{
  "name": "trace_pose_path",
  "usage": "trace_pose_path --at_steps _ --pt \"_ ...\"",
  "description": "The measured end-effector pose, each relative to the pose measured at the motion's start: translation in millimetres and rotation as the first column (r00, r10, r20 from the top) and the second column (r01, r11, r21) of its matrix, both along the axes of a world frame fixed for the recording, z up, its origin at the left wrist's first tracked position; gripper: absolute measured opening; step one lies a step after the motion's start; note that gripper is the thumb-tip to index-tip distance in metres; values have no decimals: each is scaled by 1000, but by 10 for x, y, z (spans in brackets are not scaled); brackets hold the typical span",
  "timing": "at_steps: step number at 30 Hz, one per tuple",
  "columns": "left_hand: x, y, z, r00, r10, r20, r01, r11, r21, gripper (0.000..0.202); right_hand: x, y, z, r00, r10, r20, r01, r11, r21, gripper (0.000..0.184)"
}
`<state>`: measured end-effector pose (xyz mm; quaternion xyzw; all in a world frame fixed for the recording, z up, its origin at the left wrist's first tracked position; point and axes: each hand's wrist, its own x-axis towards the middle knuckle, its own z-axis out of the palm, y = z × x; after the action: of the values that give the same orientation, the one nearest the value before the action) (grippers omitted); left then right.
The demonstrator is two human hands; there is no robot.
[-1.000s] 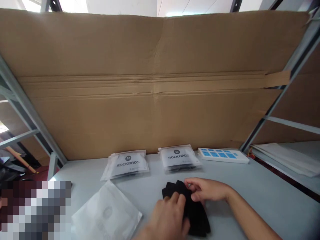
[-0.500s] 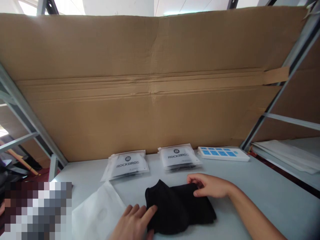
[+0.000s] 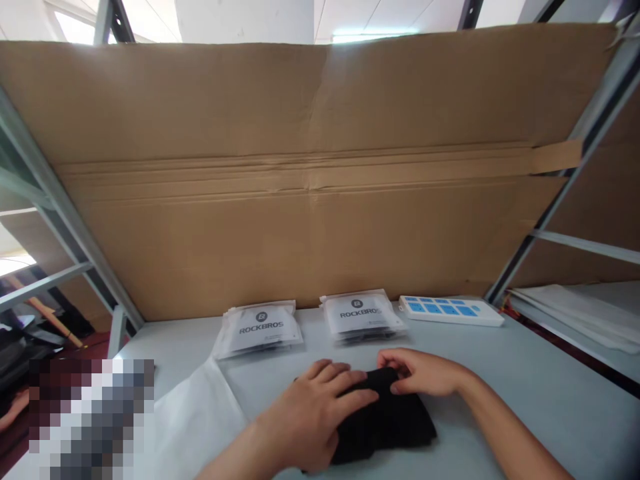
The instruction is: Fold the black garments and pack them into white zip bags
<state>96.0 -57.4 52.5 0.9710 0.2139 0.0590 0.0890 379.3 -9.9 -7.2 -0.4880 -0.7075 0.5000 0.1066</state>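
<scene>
A black folded piece of cloth [image 3: 395, 417] lies on the grey table in front of me; its exact kind is hard to make out. My left hand [image 3: 320, 413] rests across its left part, fingers stretched out over the top, covering much of it. At the far right edge, my right hand [image 3: 425, 373] pinches the fabric between thumb and curled fingers. To the left of the cloth lies a flat white bag [image 3: 195, 420], partly behind my left forearm.
Two clear-fronted ROCKBROS packets, a left one [image 3: 260, 330] and a right one [image 3: 364, 317], lie along the back. Beside them is a white and blue power strip [image 3: 453, 311]. A tall cardboard panel [image 3: 310, 247] closes off the back, between metal posts. White sheets [image 3: 575, 313] lie at right.
My left hand has moved right and forward from the cloth's left edge onto its top, and the cloth's left part is folded over. My right hand stays at the far edge.
</scene>
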Motion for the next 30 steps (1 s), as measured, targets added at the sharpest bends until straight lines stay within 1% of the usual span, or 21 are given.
trace_pose_path --at_steps 1,2,3,5,6,8,11,14,17,19,20,23,25,27,29,30 --pt "72 62 -23 998 -54 -20 53 998 -15 71 15 3 4 1000 -6 10 6 1000 6 29" --pt "119 114 -50 996 -82 -43 81 996 -32 68 31 5 9 1000 -14 20 13 1000 13 29" --pt "136 153 -74 994 -90 -54 87 995 -47 63 48 7 13 999 -21 30 21 1000 20 29" --pt "70 185 -98 998 -55 -20 54 997 -64 54 79 8 19 998 -34 46 33 999 33 29" --pt "-13 180 -96 999 -25 20 26 997 -71 52 93 7 20 998 -40 52 38 999 39 28" --pt "-255 142 -71 993 59 103 -49 994 -97 49 117 3 21 997 -48 58 45 998 50 26" --pt "-689 63 -35 968 210 137 -194 973 -121 48 148 1 16 996 -53 66 49 997 61 25" --pt "-1025 4 -48 944 323 69 -313 941 -126 49 161 4 6 994 -64 94 56 995 87 25" --pt "-1189 -31 -58 931 364 -36 -365 920 -144 59 137 -14 13 986 -85 142 67 990 128 26" --pt "-1218 -47 -28 928 369 -56 -373 915 -156 61 104 -62 46 977 -116 178 85 982 169 28" --pt "-1212 -55 -5 924 380 -37 -381 912 -153 60 86 -100 72 972 -141 190 102 974 201 30" --pt "-1116 -75 48 887 451 98 -437 889 -134 55 36 -270 163 958 -226 175 151 920 362 31" --pt "-994 -77 28 856 496 146 -479 867 -137 47 13 -400 193 961 -220 165 131 895 427 27" --pt "-857 -62 -42 846 525 87 -511 847 -143 37 1 -508 175 963 -189 190 92 900 425 23" --pt "-751 -36 -131 839 544 -4 -539 832 -131 38 4 -580 124 957 -188 220 83 906 414 23" --pt "-722 -26 -169 836 548 -23 -547 829 -117 37 12 -605 97 952 -201 230 87 901 425 22"
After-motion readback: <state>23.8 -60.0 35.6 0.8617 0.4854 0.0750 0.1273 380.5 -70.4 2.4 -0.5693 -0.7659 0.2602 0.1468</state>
